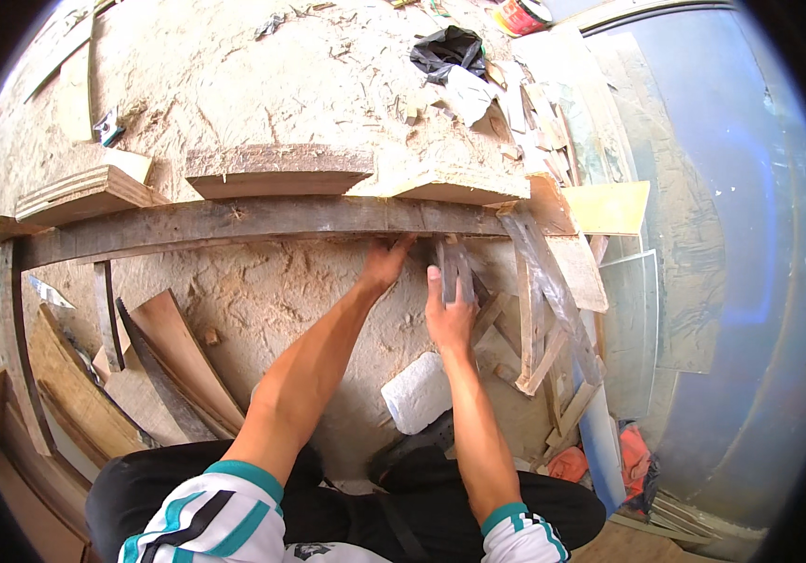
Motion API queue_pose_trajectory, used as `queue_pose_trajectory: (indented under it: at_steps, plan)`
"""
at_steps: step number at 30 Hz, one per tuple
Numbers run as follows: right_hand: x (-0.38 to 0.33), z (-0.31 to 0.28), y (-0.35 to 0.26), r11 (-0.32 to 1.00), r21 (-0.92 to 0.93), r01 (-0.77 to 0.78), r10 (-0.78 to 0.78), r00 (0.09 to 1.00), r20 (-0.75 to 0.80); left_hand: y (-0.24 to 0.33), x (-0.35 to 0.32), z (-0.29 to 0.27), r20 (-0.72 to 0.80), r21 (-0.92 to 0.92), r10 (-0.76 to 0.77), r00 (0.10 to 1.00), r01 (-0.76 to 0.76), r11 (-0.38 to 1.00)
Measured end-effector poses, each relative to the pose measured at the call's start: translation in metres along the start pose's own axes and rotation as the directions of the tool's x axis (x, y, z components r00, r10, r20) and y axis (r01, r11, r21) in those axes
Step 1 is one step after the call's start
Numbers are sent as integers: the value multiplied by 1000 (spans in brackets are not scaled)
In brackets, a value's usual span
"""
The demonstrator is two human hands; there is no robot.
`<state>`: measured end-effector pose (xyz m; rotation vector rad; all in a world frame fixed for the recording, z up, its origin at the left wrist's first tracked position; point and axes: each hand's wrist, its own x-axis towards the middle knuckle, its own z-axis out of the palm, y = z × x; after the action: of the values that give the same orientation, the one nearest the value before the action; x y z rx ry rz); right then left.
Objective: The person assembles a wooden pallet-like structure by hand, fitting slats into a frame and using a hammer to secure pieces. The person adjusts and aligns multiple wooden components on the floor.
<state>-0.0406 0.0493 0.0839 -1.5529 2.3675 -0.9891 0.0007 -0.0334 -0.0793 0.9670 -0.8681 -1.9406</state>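
Note:
A long dark wooden beam (281,218) runs across in front of me, joined at its left end to a side rail (23,357). My left hand (386,265) is closed against the beam's near edge, right of its middle, its fingertips partly hidden. Just to the right, my right hand (450,314) grips a short greyish piece of wood (454,267) close to the beam, thumb pointing up along it. A whitish block (418,392) lies on the ground beside my right forearm.
Short boards (279,172) rest along the beam's far side. Loose planks (79,380) and a saw-like toothed blade (154,375) lie at left. Crossed wooden strips (558,300) stand at right, near a glass pane (630,328) and a blue-grey panel (731,235). A black plastic bag (447,53) lies far off.

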Motion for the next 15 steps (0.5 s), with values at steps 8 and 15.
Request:
queue_pose_trajectory:
  at_steps: [8, 15]
  plan:
    - [-6, 6, 11, 978, -28, 206, -205, 979, 19, -3, 6, -3, -45, 49, 56, 997, -54, 997]
    - [-2, 3, 15, 923, -129, 363, -367, 930, -16, -5, 6, -4, -21, 18, 61, 998, -61, 998]
